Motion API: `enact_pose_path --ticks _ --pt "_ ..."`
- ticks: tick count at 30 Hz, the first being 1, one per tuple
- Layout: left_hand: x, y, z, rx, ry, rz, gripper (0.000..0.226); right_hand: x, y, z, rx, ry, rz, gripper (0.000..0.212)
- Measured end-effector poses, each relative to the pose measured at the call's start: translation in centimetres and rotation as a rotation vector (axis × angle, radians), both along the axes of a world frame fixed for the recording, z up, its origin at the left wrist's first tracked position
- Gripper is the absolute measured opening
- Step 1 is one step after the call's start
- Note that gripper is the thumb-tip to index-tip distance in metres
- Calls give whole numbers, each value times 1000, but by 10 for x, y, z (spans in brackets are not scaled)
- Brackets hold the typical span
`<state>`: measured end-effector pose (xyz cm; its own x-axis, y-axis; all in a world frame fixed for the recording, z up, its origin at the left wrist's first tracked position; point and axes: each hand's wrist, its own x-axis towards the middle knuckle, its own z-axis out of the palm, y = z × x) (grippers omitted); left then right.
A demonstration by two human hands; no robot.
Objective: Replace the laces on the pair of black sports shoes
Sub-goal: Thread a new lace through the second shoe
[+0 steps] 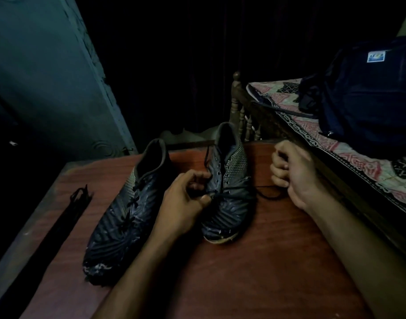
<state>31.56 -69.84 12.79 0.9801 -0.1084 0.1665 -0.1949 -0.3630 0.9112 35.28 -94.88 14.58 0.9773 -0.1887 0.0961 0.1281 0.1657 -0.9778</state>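
While both black shoes sit side by side on the wooden table [255,272], your hands are busy with the one nearer the bed [349,143]. Your left hand [185,199] rests on that right shoe [227,187], with the fingers and thumb curled in to pinch the lace [264,192] at the eyelets about midway up. Your right hand [291,173] hovers between that shoe and the bed, closed into a loose fist; the lace runs out across the table toward it, but you cannot tell whether the fingers actually grip the end. The left shoe [123,208], on the far side from the bed, is still laced and untouched, toe toward you. Further from the bed again, near the table's edge, lies a bundle of black laces [68,217], stretched out straight. A dark backpack [367,97] rests on the bed's patterned cover.
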Motion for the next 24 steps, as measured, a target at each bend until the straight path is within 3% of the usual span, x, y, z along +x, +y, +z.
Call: enact_pose_path --ticks 3,5,13,19,21,24 --pt "0 -1 0 12 -5 -1 42 -1 -6 -5 -753 -136 113 16" --pt "0 0 0 15 -9 -1 44 -6 -6 1 -867 -92 326 16" --pt "1 -1 -1 35 -33 12 43 -23 -20 26 -911 170 644 36" --pt "0 -1 -1 44 -25 26 51 -27 -24 35 -942 233 838 20" --pt "0 -1 -1 61 -44 30 52 -29 -23 37 -844 222 831 21" --pt "0 -1 -1 60 -46 31 50 -25 -21 32 -509 59 626 29"
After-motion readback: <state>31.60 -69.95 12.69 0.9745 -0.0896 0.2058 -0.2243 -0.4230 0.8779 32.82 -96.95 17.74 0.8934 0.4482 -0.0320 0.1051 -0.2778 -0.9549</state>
